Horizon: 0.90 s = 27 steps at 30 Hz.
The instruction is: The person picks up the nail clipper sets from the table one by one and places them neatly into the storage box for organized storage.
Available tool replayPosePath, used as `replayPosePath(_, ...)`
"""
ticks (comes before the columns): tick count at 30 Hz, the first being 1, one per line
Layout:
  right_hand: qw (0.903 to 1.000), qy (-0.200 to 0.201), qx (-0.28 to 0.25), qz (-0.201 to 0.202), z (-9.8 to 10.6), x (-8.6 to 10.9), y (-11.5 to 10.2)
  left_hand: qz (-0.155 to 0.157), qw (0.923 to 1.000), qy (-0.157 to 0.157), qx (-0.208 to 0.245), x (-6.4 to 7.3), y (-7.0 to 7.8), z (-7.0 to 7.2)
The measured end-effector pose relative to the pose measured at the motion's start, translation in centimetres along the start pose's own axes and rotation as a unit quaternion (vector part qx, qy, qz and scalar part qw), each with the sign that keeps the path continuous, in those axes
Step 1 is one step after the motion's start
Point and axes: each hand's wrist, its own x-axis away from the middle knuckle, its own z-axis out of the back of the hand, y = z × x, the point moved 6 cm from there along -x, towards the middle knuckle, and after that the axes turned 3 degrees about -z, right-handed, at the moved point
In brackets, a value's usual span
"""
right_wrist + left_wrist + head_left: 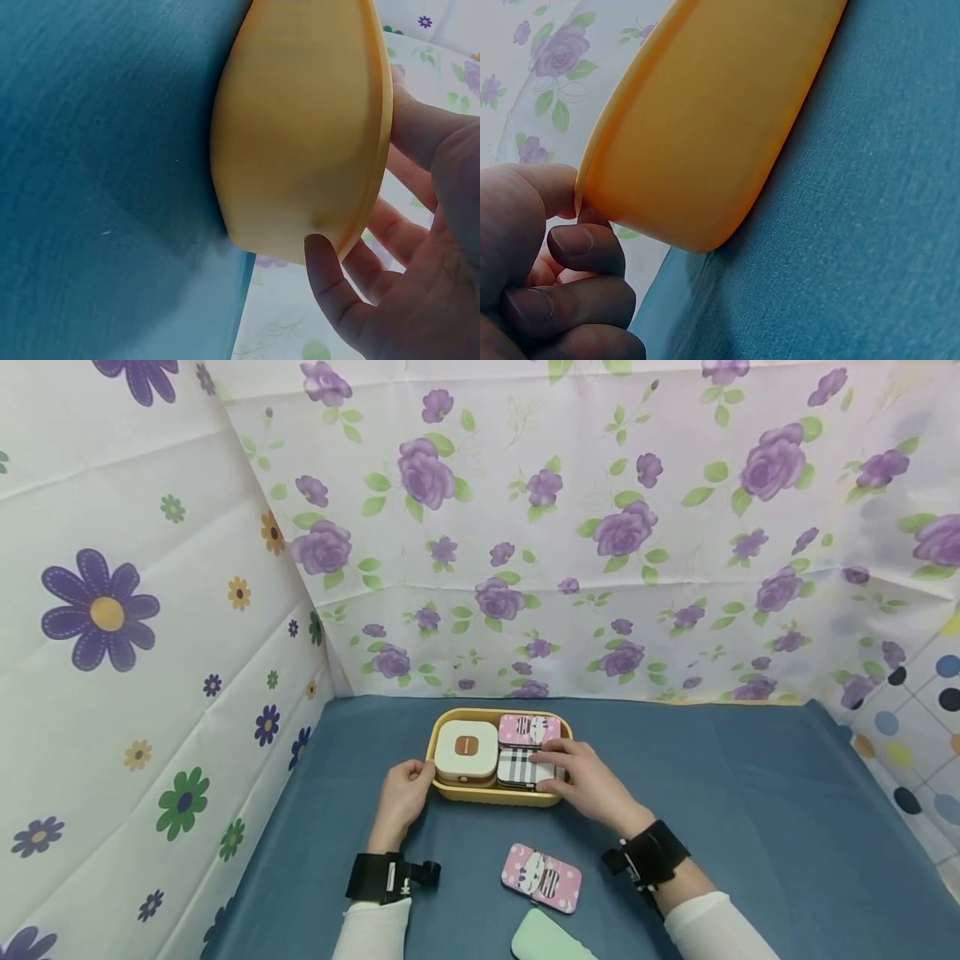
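A yellow plastic basket (495,797) stands on the blue tabletop. Its left end rim is pinched between the thumb and fingers of my left hand (403,789), seen close in the left wrist view. Inside, a cream square box (466,747) with a brown label fills the left part. On the right, a pink cartoon tin (517,729) lies behind a black-and-white plaid tin (516,767). My right hand (588,777) reaches over the right rim and holds the plaid tin, thumb at its near edge. In the right wrist view the little finger hangs outside the basket wall (300,127).
Another pink cartoon tin (542,877) lies on the tabletop in front of the basket. Nearer still is a mint-green case (551,937), cut off by the frame edge. Flower-printed sheets (525,527) wall the table at the back and left; a dotted sheet (911,735) stands right.
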Motion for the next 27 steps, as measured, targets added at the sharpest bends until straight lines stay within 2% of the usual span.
replayPosePath(17,0.9997,0.015,-0.016,-0.011,0.03,0.43,-0.03,0.002,0.9999,-0.003,0.015,0.02,0.13,-0.01)
replayPosePath(27,0.9996,0.012,-0.026,-0.009,-0.07,0.64,0.11,0.003,1.0000,-0.001,0.006,0.05,-0.03,-0.02)
